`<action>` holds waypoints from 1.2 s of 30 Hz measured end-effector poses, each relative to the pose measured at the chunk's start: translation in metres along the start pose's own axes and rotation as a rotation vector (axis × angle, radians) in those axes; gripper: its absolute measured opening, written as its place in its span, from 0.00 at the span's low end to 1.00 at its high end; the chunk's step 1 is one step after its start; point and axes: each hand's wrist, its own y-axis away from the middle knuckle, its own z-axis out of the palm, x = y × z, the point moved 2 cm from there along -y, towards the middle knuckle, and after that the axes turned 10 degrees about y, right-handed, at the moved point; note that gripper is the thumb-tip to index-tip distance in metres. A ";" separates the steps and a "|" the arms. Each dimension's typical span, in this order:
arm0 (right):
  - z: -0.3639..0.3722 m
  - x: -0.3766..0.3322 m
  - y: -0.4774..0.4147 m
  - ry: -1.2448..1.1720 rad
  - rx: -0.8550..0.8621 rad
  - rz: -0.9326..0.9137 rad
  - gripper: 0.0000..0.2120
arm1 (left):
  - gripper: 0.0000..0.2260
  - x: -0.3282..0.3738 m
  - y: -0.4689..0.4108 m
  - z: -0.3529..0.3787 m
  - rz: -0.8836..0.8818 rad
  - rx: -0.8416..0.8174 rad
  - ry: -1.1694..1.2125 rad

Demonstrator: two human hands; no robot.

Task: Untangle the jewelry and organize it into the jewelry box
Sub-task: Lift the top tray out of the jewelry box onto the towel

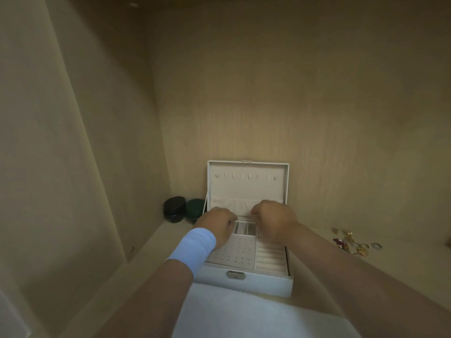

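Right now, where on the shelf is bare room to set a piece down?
Free: the shelf left of the jewelry box, in front of the black case and green case; the white surface before the box; the strip between box and jewelry pile, though the right forearm crosses it. Crowded: the box's rear compartments, under left hand and right hand.

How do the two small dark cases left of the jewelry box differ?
The black case sits farther left, while the green case sits right beside the jewelry box. The black case shows whole, whereas the green case is partly covered at its near edge by the left hand. Both are rounded and glossy, look closed, and stand on the shelf.
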 end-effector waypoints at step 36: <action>-0.063 0.000 0.000 -0.181 -0.026 -0.063 0.12 | 0.09 0.038 -0.003 -0.060 0.062 -0.025 -0.001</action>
